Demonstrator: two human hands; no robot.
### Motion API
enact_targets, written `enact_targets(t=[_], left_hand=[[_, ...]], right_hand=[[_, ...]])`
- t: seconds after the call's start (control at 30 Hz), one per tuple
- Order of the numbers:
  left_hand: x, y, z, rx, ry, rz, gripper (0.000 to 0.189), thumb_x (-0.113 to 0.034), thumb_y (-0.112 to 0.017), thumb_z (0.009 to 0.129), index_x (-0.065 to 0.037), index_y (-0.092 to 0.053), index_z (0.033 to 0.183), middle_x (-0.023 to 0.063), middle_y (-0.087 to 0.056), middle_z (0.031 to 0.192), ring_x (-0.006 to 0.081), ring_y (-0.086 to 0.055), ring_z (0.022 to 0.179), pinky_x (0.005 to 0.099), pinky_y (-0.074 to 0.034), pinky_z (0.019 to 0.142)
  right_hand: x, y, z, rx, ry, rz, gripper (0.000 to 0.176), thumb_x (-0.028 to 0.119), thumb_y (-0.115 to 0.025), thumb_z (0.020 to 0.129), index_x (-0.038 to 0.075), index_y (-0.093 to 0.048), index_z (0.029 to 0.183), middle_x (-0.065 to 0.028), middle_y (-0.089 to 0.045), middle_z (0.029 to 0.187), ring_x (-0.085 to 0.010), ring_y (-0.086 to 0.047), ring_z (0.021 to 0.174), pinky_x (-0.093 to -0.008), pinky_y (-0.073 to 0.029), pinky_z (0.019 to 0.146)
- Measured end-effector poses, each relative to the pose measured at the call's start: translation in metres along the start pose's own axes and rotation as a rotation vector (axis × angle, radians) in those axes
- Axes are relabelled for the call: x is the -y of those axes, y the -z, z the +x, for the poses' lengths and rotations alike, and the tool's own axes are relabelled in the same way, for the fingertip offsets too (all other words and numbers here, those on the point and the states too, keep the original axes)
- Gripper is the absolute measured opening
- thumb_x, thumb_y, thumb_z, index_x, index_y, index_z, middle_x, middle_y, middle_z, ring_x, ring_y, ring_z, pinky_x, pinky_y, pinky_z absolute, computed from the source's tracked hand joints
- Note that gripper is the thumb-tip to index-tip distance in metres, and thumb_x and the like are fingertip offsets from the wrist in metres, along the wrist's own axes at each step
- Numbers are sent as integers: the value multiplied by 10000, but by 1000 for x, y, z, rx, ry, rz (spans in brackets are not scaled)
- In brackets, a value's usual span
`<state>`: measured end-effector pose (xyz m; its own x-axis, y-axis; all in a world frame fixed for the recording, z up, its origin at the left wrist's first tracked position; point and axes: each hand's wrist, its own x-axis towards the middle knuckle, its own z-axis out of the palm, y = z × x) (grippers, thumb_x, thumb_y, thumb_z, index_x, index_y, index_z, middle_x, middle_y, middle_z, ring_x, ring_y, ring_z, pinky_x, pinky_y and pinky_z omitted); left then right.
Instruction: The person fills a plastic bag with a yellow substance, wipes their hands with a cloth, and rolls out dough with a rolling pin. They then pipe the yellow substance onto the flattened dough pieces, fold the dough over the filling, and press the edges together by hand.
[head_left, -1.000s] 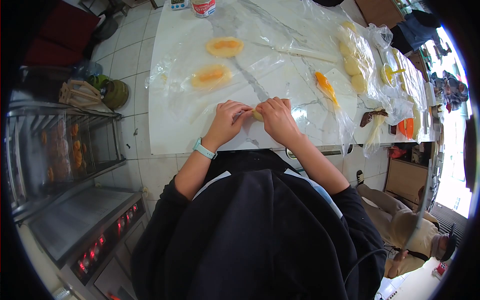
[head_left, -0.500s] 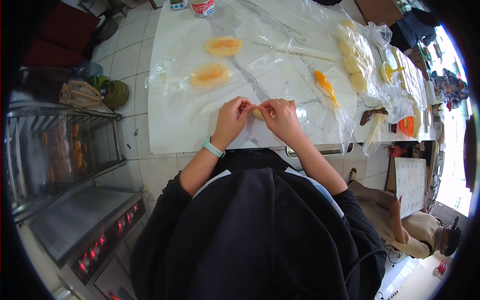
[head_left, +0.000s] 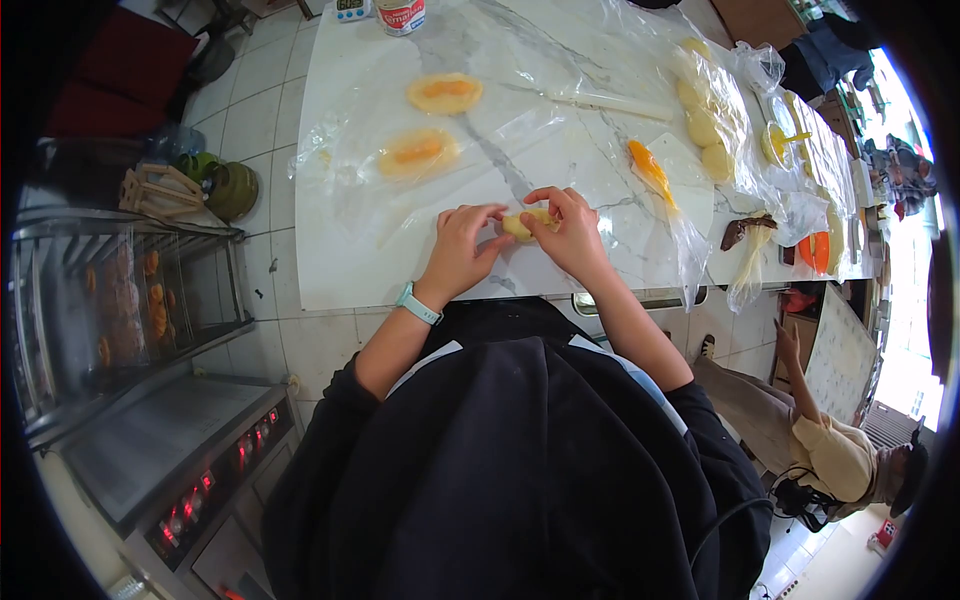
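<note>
A small pale yellow piece of dough [head_left: 517, 226] is between my two hands just above the near part of the white table. My right hand [head_left: 572, 237] pinches its right side between thumb and fingers. At its left end, the thumb and forefinger of my left hand [head_left: 462, 252] close around it from either side. Beyond my left hand lie two flattened oval dough pieces with orange filling, a nearer one [head_left: 418, 152] and a farther one [head_left: 445, 93]. Fingers hide part of the held dough.
Clear plastic covers several dough balls [head_left: 717, 162] at the right. A piping bag with orange filling [head_left: 651, 172] lies nearer. A can [head_left: 401, 15] and a timer [head_left: 352, 9] stand at the far edge. Another person [head_left: 835, 455] is at right; a metal rack [head_left: 130, 310] stands left.
The dough shows more between my hands and looks longer. My left fingers have spread apart, and my right fingers have shifted along it. The other person at right has moved, one arm now raised.
</note>
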<state>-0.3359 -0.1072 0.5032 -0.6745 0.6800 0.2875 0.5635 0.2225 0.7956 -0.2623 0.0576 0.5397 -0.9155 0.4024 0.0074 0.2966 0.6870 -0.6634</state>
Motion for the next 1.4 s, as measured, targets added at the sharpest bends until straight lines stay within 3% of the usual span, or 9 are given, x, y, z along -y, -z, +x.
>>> enact_targets(t=[0.1, 0.33, 0.4, 0.5, 0.57, 0.63, 0.83, 1.0, 1.4], left_hand=[[2, 1, -1, 10, -83, 91, 217, -141, -705, 754, -95, -660, 961, 12, -623, 972, 192, -564, 937, 344, -340, 864], [11, -4, -5, -20, -126, 130, 188, -136, -697, 761, -89, -661, 940, 24, -627, 972, 204, -575, 929, 368, -363, 861], [7, -3, -5, -34, -136, 156, 200, -132, -695, 763, -83, -657, 953, 31, -629, 961, 211, -577, 920, 370, -370, 855], [6, -5, -4, -54, -188, 194, 237, -114, -690, 765, -66, -646, 993, 53, -638, 951, 230, -580, 924, 373, -394, 841], [0, -5, -2, -63, -227, 212, 262, -100, -688, 765, -56, -639, 1019, 68, -644, 953, 242, -581, 937, 373, -410, 833], [-11, -8, -2, -110, -172, 1, 311, -77, -691, 755, -39, -625, 1057, 98, -644, 988, 276, -583, 966, 373, -440, 844], [2, -13, 1, -61, -206, 42, 339, -74, -702, 742, -21, -620, 1067, 126, -641, 1046, 306, -600, 971, 375, -454, 878], [-1, -18, 6, -75, -164, -12, 253, -98, -666, 779, -8, -638, 1014, 122, -651, 1041, 287, -597, 996, 379, -443, 888], [-9, -20, 7, -74, -133, -54, 340, -99, -697, 760, -36, -612, 1083, 114, -635, 1075, 294, -596, 993, 377, -449, 884]], right_hand=[[-2, -6, -1, 59, 6, 5, 181, 208, -681, 751, 183, -666, 930, -31, -544, 808, -213, -516, 869, -407, -317, 788], [-4, -1, 0, -10, 31, 62, 141, 217, -688, 755, 166, -676, 886, -13, -581, 886, -232, -509, 920, -388, -309, 814], [2, 8, -6, -64, 289, -150, 125, 228, -676, 789, 142, -678, 880, -18, -578, 942, -227, -495, 951, -389, -309, 830], [0, 7, -7, -53, 355, -209, 105, 207, -669, 792, 126, -679, 858, -11, -575, 970, -237, -477, 996, -386, -305, 841], [-7, 0, -2, -54, 367, -217, 102, 209, -670, 785, 129, -679, 847, -4, -575, 985, -236, -478, 993, -391, -310, 837], [-12, -6, 0, -55, 378, -222, 99, 212, -670, 778, 131, -679, 835, 4, -574, 1001, -235, -478, 989, -396, -315, 834], [-3, 10, -9, -103, 337, -81, 118, 175, -657, 782, 90, -656, 864, 0, -575, 1047, -238, -472, 1047, -401, -319, 868], [-16, 6, -7, -35, 509, -236, 122, 131, -659, 779, 109, -663, 899, 1, -592, 1021, -231, -487, 1047, -375, -319, 886], [-18, 3, -3, 2, 457, -132, 98, 116, -624, 802, 85, -640, 894, -26, -562, 1063, -251, -465, 1061, -383, -317, 900]])
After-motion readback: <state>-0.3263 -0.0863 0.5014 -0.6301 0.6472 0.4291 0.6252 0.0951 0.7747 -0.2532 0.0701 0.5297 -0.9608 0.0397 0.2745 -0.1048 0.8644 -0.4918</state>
